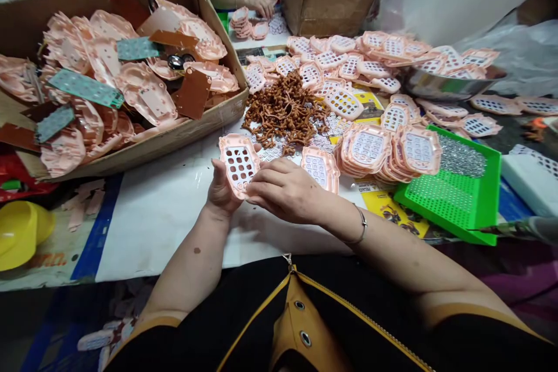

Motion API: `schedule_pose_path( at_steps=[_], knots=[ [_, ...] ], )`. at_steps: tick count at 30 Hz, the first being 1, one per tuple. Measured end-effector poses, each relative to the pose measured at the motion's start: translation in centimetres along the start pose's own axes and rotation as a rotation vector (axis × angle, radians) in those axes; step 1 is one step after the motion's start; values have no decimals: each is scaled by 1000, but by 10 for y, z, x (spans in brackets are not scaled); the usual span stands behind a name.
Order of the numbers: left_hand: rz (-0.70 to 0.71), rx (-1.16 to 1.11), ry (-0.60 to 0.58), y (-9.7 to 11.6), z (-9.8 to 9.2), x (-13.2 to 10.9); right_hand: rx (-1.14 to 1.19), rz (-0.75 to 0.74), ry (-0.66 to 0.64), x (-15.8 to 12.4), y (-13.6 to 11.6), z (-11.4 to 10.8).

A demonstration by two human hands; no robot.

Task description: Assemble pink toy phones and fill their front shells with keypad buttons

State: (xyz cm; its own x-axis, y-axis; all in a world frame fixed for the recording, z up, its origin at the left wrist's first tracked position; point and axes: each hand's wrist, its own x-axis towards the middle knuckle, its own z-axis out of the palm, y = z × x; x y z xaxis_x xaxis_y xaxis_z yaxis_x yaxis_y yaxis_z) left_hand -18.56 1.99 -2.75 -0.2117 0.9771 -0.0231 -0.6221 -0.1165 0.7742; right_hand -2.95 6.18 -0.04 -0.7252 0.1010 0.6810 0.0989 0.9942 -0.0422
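Observation:
My left hand [221, 189] holds a pink plastic casing [239, 164] with a white panel and rows of square holes, tilted up above the white work surface. My right hand [288, 189] rests its curled fingers against the casing's lower right edge; whether a small part sits in them is hidden. Just beyond my right wrist lies another pink casing [321, 167] with pale keys in its holes. Behind my hands is a heap of small brown parts [285, 107]. Stacked filled casings [366, 148] stand to the right.
A cardboard box [218, 119] of pink shells and circuit boards stands left. At right are a green tray [453, 197] of small screws, a metal bowl [449, 86] heaped with casings, and a screwdriver-like tool [532, 228]. Across the table, a co-worker's hand [263, 4] works near another cardboard box [326, 3].

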Motion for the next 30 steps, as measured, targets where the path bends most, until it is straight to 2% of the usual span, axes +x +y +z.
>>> schedule_pose_path(
  at_steps=[5, 11, 14, 19, 23, 25, 28, 30],
  knots=[
    [-34, -31, -33, 0, 2, 0, -65, 22, -42, -2, -4, 3],
    [-55, -114, 80, 1, 4, 0, -167, 41, -42, -6, -9, 4],
    [-73, -150, 111, 2, 5, -1, -113, 72, -45, -8, -7, 4],
    [-84, -176, 113, 2, 6, -2, -48, 13, -37, -9, -4, 2],
    [-97, -177, 88, 1, 4, -3, -97, 48, -4, -6, -6, 2],
    [-104, -170, 89, 0, 3, -3, -137, 24, -28, -5, -7, 2],
    [-82, -154, 102, 0, 1, -2, -115, 1, -84, -7, -4, 2],
    [-43, -150, 106, 0, 1, -1, -49, 40, -65, -9, -1, 1]
  ],
)
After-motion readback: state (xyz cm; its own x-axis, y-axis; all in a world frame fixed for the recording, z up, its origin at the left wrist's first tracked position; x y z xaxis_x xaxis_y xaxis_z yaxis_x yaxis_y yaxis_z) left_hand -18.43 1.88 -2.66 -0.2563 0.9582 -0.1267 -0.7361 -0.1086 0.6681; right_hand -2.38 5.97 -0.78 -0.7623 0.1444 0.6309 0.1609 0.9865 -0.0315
